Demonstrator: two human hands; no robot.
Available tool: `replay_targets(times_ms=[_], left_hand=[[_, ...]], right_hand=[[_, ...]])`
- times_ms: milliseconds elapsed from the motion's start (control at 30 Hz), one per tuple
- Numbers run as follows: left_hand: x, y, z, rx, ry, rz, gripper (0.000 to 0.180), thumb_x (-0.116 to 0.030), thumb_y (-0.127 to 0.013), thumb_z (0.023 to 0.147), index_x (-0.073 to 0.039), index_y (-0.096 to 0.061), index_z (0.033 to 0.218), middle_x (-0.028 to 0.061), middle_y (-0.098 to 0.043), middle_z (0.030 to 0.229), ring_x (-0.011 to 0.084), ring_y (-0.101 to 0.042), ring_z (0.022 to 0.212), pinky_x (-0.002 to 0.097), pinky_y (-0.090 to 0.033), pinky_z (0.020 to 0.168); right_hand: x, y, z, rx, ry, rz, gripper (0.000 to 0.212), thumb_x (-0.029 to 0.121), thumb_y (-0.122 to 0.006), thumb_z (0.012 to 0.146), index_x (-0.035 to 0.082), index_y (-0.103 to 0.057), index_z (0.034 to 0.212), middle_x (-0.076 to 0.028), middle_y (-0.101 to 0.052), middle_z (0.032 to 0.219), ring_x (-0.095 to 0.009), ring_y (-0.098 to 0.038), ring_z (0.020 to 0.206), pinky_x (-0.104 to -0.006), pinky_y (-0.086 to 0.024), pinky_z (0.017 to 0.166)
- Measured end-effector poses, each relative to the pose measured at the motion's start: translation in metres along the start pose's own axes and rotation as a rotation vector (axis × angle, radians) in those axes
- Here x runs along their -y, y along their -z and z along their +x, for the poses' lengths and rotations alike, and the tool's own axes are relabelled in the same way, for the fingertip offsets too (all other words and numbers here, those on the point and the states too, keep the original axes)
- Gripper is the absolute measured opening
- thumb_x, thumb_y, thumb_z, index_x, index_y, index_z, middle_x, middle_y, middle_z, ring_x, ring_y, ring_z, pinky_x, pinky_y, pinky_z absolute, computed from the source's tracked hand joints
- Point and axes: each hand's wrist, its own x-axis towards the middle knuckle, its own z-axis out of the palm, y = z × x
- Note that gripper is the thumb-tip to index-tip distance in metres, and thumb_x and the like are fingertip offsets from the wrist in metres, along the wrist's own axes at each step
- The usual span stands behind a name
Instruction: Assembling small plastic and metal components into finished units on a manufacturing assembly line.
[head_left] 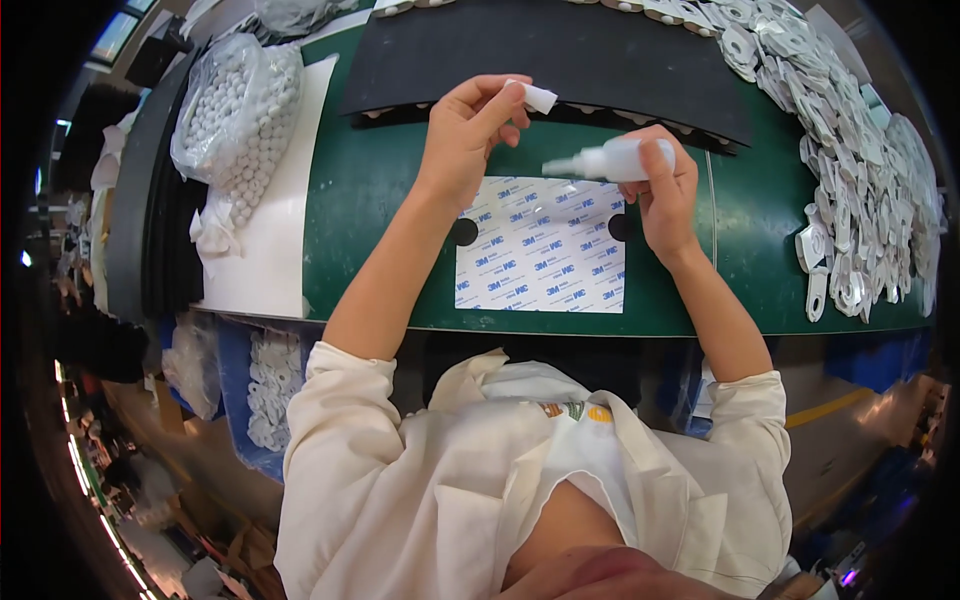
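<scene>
1. The left hand [470, 125], at eleven o'clock from the printed sheet [540, 262], has thumb and fingers pinched together on a small white piece [541, 98]; whether cap or folded cloth is hard to tell. A light pinch should keep it from being crushed.
2. The sheet lies mid-picture on the green table [345, 215], best left flat.
3. The right hand [668, 185], at two o'clock, is wrapped around a white bottle [615, 160], nozzle toward nine o'clock. A soft, steady grip would guard against drips.
4. At ten o'clock sits a bag of white balls [230, 110], away from both hands.
5. At twelve, a black panel [550, 55] likely limits reach forward.
6. At three, a heap of flat white parts [845, 215] crowds the table, probably limiting elbow room.
</scene>
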Motion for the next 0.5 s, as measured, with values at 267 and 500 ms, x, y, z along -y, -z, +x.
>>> replay_targets(times_ms=[267,500], left_hand=[[0.005,-0.002,-0.003,-0.017,0.249,-0.392,0.017,-0.024,-0.058,0.087,-0.008,-0.056,0.087,0.0025,-0.06,0.083,0.0075,-0.054,0.07,0.0207,-0.044,0.058],[0.006,-0.015,-0.01,-0.026,0.184,-0.174,0.016,-0.02,-0.062,0.085,-0.005,-0.06,0.09,0.0021,-0.06,0.082,0.0078,-0.055,0.072,0.0205,-0.044,0.059]], right_hand=[[0.007,-0.002,0.005,-0.11,-0.157,0.157,0.033,0.036,-0.049,0.089,0.003,-0.052,0.094,-0.004,-0.055,0.072,-0.006,-0.046,0.057,-0.0192,-0.037,0.049],[-0.002,-0.006,0.0,-0.056,0.109,-0.281,0.021,0.02,-0.057,0.086,0.003,-0.054,0.098,-0.005,-0.057,0.081,-0.008,-0.053,0.068,-0.0196,-0.042,0.059]])
